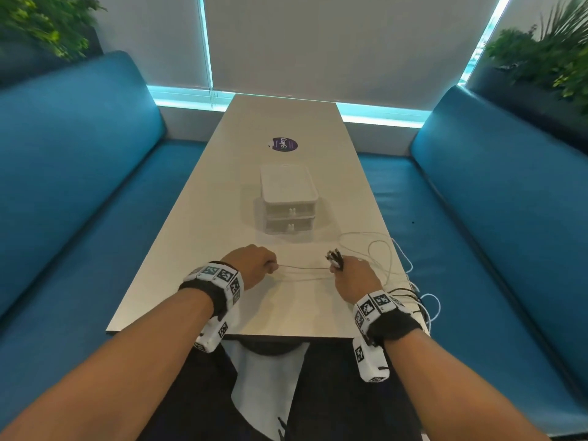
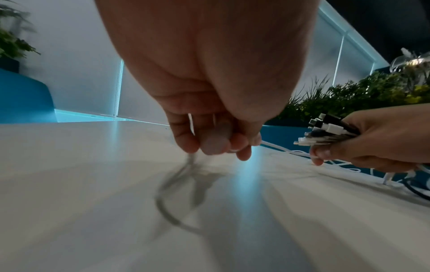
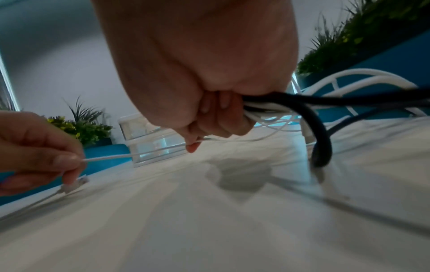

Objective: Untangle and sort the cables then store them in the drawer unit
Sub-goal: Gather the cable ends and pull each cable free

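My right hand (image 1: pixel 348 270) grips a bundle of black and white cables (image 1: pixel 334 258) near their plug ends (image 2: pixel 325 129), which stick out of the fist. The cables' loose lengths (image 3: pixel 321 117) trail to the right, and some hang over the table's right edge. My left hand (image 1: pixel 254 261) pinches one white cable (image 1: pixel 304 268) near its end, whose plug (image 3: pixel 74 184) hangs below the fingers. That cable runs taut between both hands, just above the table. The clear two-drawer unit (image 1: pixel 288 202) stands mid-table beyond my hands, both drawers closed.
The long pale table (image 1: pixel 197 281) carries a purple round sticker (image 1: pixel 283 144) behind the drawer unit. Blue benches (image 1: pixel 79 186) line both sides. Potted plants (image 1: pixel 547 58) stand behind the bench backs. White cable loops (image 1: pixel 378 249) lie right of the drawer unit.
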